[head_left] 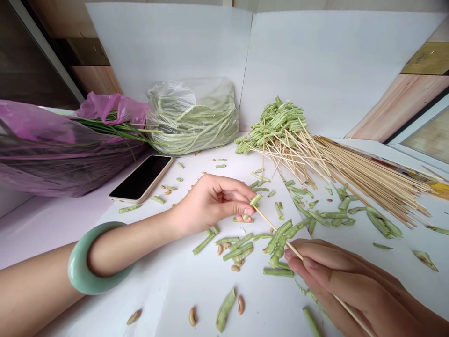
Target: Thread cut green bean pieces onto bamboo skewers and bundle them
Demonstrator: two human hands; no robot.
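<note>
My left hand [213, 202] pinches a short piece of green long bean [256, 200] between thumb and fingertips. My right hand [345, 281] grips a thin bamboo skewer [269, 224], whose tip meets the bean piece. Cut bean pieces [238, 248] and pale beans lie scattered on white paper [196, 290] below both hands. A jade-green bangle [77, 264] circles my left wrist.
A heap of skewered bean pieces [278, 124] lies on a bundle of bare skewers [372, 178] at right. Behind are a clear bag of long beans [192, 119], a purple bag with green stalks [52, 154] and a phone [140, 178]. White boards stand behind.
</note>
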